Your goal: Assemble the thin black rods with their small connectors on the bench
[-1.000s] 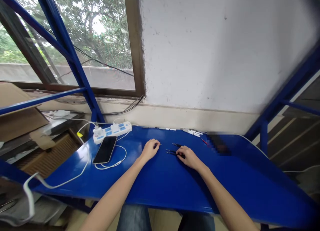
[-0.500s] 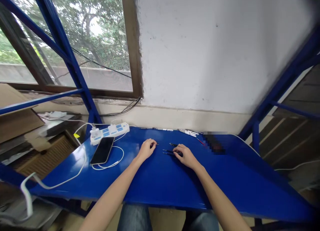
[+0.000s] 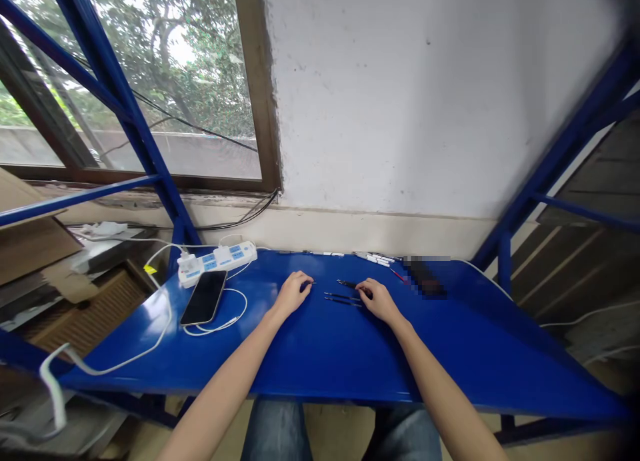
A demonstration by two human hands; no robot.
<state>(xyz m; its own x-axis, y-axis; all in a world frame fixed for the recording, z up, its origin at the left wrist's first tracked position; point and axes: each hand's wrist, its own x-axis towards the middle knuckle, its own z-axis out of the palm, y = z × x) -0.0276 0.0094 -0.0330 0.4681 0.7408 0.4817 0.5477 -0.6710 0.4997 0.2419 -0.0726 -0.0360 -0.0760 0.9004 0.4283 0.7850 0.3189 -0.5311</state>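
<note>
My left hand [image 3: 294, 290] rests on the blue table [image 3: 320, 354], thumb and forefinger pinched together. A tiny tip shows at those fingers, too small to name. To its right, my right hand [image 3: 377, 300] has its thumb and fingers closed on the right end of a black pen [image 3: 347, 284], whose pale tip points left. Just below that pen lie two thin black rods with light tips, an upper rod [image 3: 340, 296] and a lower rod [image 3: 341, 302], side by side and roughly parallel. Their right ends reach close to my right fingers.
A phone [image 3: 204, 298] with a white cable lies at the left, against a white power strip [image 3: 217, 262]. Several white pens [image 3: 377, 258] line the wall edge, near a red thin stick [image 3: 399, 275] and a blurred-out dark object [image 3: 425, 278]. Blue frame posts flank the table.
My right hand has moved off the two thin rods, slightly right and up, onto the black pen. The rods now lie uncovered. My left hand keeps its pinch. The view has shifted slightly.
</note>
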